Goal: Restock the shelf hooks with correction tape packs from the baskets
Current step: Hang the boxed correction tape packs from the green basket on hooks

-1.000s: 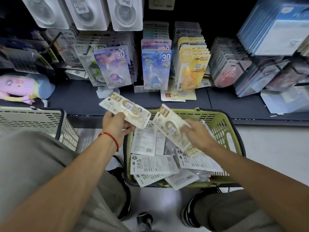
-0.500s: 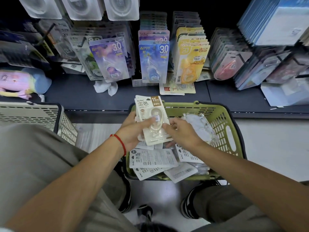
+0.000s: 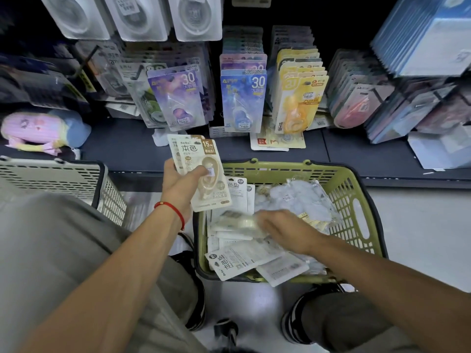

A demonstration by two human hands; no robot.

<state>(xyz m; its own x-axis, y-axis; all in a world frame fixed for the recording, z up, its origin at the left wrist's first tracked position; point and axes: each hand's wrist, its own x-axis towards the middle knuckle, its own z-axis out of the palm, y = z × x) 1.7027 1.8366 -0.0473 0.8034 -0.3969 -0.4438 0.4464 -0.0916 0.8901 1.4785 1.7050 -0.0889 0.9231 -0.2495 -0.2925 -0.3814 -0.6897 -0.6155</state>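
My left hand [image 3: 182,186] grips a small stack of beige correction tape packs [image 3: 201,171], front side up, above the left rim of the green basket [image 3: 356,200]. Down inside the basket, my right hand [image 3: 277,226] pinches another pack [image 3: 238,221], blurred by motion, just above the pile. Many more packs [image 3: 239,261] lie loose in the basket, most face down. Purple, blue and yellow tape packs [image 3: 243,98] hang on the shelf hooks behind.
A beige basket [image 3: 58,174] stands at the left by my knee. The dark shelf ledge [image 3: 122,146] carries a pastel pouch [image 3: 38,128] and loose cards [image 3: 277,141]. Blue boxes [image 3: 428,34] fill the upper right. My shoes are on the white floor below the green basket.
The pack held in my right hand was laid onto the one in my left. My right hand then dropped into the basket and took hold of another pack.
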